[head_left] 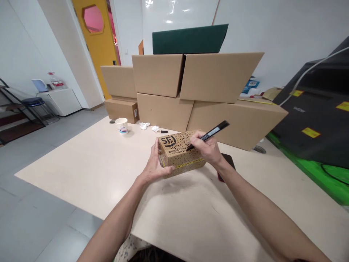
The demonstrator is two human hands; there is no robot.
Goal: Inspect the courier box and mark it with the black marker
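Observation:
A small brown cardboard box (180, 153) with "SF" lettering, many black marks and a yellow stripe along its side is tilted above the table. My left hand (156, 165) grips its left end, with the thumb along the near lower side and the fingers at the far left. In my right hand (207, 147) is a black marker (216, 130), held like a pen. Its tip meets the top face of the box near the printed text. A dark flat object (228, 160), perhaps a phone, lies partly hidden behind my right wrist.
Large cardboard boxes (163, 111) are stacked along the table's back, topped by a dark green box (188, 40). A paper cup (121, 125), crumpled tissues (144, 125) and a small black cap (164, 131) stand before them. The table's left edge borders the floor.

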